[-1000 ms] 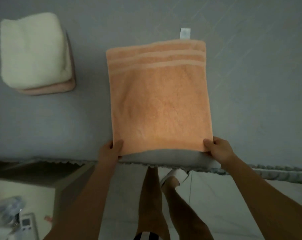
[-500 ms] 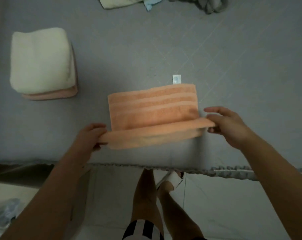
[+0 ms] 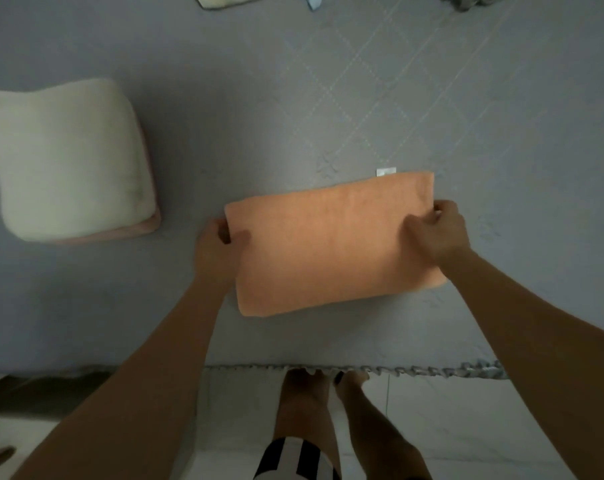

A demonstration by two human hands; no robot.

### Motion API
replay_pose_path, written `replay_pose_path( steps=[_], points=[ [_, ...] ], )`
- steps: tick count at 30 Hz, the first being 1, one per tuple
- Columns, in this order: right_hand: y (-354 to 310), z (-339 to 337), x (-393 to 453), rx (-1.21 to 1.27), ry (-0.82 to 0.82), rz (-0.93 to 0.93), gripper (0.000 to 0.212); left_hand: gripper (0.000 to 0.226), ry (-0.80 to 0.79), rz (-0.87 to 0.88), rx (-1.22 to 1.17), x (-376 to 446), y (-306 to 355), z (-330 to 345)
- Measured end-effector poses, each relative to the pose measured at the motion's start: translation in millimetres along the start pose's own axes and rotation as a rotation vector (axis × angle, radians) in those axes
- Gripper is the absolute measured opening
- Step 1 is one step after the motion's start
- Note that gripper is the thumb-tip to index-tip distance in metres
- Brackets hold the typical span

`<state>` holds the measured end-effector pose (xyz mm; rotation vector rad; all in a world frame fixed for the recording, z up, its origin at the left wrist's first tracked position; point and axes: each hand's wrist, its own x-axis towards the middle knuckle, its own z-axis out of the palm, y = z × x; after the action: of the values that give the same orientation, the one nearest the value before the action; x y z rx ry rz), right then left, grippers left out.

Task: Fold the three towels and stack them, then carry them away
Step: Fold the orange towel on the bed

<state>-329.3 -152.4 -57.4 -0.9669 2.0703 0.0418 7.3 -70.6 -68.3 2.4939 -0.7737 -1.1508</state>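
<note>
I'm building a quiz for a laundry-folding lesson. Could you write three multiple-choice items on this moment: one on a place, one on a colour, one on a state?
1. Where does the stack of folded towels lie relative to the orange towel?
A. To its left
B. To its right
C. On top of it

2. What colour is the top towel of that stack?
A. Blue
B. Cream
C. Black

3. How are the hands placed on the orange towel?
A. Both off it
B. Only one on it
C. One at each short end

Answers:
1 A: the cream towel and the pink towel under it lie left of the orange one on the grey bedspread.
2 B: the top towel is cream, with only a pink edge showing below.
3 C: the left hand grips the left end, the right hand the right end.
</note>
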Motion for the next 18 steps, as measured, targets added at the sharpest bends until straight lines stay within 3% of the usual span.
replay_pose_path(
  steps=[4,8,12,15,18],
  points=[
    [33.0,2.9,-15.9,0.116,-0.025,0.155,0.062,0.033,-0.038,-0.164,-0.059,-13.9,-21.9,8.9],
    [48.0,-1.4,-22.2,0.134,-0.149,0.166,0.046,0.041,-0.216,-0.215,-0.193,-18.1,-31.4,7.4],
    [28.4,-13.6,-18.5,0.042,-0.021,-0.042,0.026,0.029,-0.395,-0.313,-0.423,-19.8,-31.6,1.8],
    [-7.6,-25.4,-8.8,0.051,0.083,-0.233,0.024,0.015,-0.368,-0.321,-0.56,-47.6,-39.6,12.0],
    [-46.7,-38.3,3.7,0.245,0.116,-0.328,0.015,0.024,-0.402,-0.406,-0.672,-97.4,-54.4,41.3]
  ],
)
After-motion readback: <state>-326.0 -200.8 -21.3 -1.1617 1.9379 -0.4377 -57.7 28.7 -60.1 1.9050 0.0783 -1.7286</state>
